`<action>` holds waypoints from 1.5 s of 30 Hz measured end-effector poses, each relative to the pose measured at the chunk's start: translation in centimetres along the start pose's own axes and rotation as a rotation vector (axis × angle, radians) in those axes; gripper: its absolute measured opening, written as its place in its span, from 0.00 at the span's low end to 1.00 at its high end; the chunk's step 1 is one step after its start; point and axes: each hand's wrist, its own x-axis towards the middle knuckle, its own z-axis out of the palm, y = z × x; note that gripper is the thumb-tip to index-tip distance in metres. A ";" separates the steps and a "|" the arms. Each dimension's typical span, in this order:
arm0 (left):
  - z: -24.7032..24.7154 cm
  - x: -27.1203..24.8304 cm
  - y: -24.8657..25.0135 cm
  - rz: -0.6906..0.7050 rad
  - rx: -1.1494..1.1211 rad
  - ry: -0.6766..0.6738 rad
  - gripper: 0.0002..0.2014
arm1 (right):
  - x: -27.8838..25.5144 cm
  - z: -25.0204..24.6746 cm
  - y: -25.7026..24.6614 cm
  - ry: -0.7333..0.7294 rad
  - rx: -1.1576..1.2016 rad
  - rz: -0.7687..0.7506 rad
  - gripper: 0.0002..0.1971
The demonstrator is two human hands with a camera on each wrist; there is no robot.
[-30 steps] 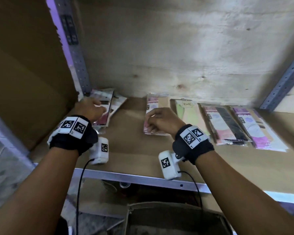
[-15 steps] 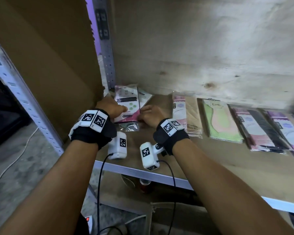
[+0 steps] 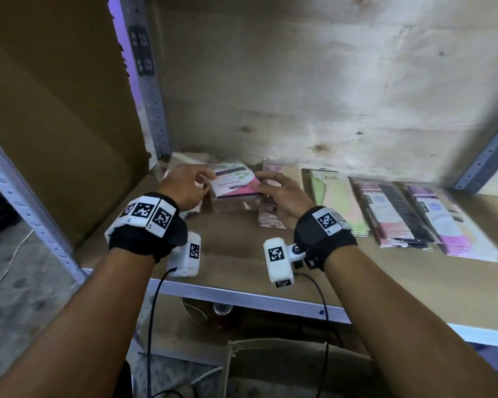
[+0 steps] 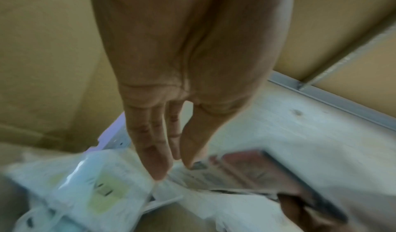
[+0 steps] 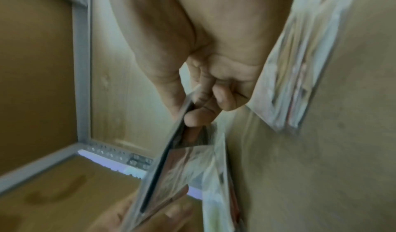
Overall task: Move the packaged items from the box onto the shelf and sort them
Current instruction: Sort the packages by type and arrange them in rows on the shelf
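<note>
A pink and white packet is held just above a small pile of packets at the back left of the shelf. My left hand pinches its left edge and my right hand pinches its right edge. The left wrist view shows the left hand with thumb and fingertips at the corner of the packet. In the right wrist view the right hand has thumb and curled fingers clamped on the tilted packet. The box stands below the shelf; its inside is hidden.
Four piles lie in a row to the right: pink and beige packets, green ones, pink and black ones, purple ones. A metal post and a cardboard panel close the left side. White packets lie under my left hand.
My right hand has left the pink and beige pile and come left to the corner pile. Both hands now grip the top pink and white packet and have raised it.
</note>
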 end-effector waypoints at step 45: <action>16.1 5.7 10.6 -0.062 -0.955 0.013 0.14 | -10.1 -20.5 -1.0 -0.054 -0.283 0.160 0.22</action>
